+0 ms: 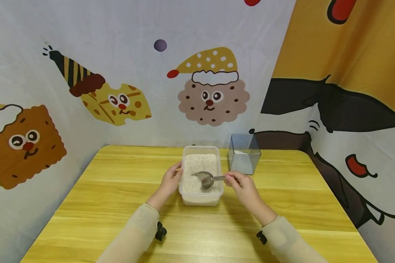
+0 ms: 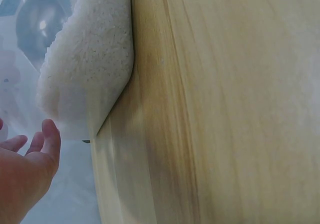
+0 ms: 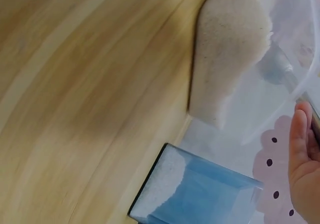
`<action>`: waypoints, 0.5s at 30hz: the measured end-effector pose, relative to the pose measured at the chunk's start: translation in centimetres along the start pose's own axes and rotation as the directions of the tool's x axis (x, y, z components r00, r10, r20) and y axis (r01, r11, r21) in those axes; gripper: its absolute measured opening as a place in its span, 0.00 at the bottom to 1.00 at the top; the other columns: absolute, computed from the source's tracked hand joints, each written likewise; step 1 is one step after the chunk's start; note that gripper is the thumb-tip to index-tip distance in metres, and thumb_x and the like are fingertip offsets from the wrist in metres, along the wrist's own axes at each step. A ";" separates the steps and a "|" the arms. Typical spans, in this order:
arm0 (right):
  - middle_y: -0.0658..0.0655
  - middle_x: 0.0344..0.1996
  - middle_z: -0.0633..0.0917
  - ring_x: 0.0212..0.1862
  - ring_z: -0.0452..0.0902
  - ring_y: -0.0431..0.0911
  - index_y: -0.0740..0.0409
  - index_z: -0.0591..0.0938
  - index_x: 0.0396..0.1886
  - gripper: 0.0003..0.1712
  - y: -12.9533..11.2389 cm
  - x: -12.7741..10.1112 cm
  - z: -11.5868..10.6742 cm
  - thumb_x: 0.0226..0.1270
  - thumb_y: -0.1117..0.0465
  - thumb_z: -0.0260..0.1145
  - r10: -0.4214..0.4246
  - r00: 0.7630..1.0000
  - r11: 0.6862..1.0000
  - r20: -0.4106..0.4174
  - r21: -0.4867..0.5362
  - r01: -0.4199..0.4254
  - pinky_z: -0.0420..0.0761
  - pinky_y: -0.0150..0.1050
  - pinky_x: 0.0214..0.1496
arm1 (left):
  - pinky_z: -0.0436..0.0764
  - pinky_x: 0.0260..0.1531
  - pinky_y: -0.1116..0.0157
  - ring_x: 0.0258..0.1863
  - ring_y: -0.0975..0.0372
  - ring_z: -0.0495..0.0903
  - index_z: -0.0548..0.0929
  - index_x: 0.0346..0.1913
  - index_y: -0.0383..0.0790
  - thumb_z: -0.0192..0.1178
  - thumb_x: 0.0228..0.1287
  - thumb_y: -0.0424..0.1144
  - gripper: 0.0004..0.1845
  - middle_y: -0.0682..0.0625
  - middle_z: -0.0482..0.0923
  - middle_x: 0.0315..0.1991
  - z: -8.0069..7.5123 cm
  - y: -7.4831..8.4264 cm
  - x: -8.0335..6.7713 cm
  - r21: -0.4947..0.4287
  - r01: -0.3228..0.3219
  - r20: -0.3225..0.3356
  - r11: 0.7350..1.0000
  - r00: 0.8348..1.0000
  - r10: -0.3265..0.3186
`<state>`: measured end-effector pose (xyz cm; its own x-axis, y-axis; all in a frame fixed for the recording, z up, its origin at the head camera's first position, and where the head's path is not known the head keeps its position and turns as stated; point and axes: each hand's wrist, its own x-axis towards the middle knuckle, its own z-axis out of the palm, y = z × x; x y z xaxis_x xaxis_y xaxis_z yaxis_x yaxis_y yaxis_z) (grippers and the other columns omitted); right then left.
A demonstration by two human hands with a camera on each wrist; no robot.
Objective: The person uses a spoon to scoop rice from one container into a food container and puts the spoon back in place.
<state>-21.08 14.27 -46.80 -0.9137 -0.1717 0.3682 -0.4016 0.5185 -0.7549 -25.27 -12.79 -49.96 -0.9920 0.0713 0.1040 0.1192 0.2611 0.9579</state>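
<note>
White rice fills the translucent tub (image 1: 201, 197) at mid-worktop. Right hand (image 1: 243, 186) pinches the metal scoop (image 1: 206, 179) by its handle, bowl resting in the rice. Left hand (image 1: 169, 181) lies against the tub's left wall, fingers relaxed. Clear square container (image 1: 244, 155) just right of the tub holds only a little rice; most scooping looks undone. Yellow wood worktop (image 1: 118, 190); cartoon-print cloth backdrop (image 1: 118, 54) all round.

Scoop (image 1: 206, 178) bowl half buried in rice (image 1: 199, 164)
</note>
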 end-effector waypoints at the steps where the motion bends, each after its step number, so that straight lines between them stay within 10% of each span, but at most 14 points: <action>1: 0.54 0.29 0.86 0.32 0.82 0.45 0.57 0.84 0.42 0.13 -0.1 0.1 0.0 0.71 0.55 0.57 0.010 1.000 1.000 0.006 0.020 -0.011 0.83 0.31 0.34 | 0.76 0.55 0.51 0.59 0.45 0.73 0.64 0.69 0.33 0.47 0.74 0.36 0.24 0.38 0.67 0.65 0.0 0.0 0.0 0.001 -0.001 -0.001 1.000 1.000 0.001; 15: 0.70 0.31 0.84 0.29 0.83 0.43 0.75 0.80 0.43 0.15 -0.6 0.6 0.0 0.71 0.64 0.56 0.192 0.971 0.920 0.142 0.318 -0.228 0.85 0.39 0.35 | 0.77 0.55 0.52 0.60 0.46 0.72 0.63 0.69 0.34 0.46 0.74 0.37 0.24 0.38 0.66 0.66 0.0 -0.3 0.2 -0.011 0.008 0.002 1.000 1.000 -0.008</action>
<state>-21.39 13.91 -46.14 -0.9731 -0.1861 0.1358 -0.1806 0.2501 -0.9512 -25.51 -12.87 -50.23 -0.9929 0.0710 0.0955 0.1105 0.2508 0.9617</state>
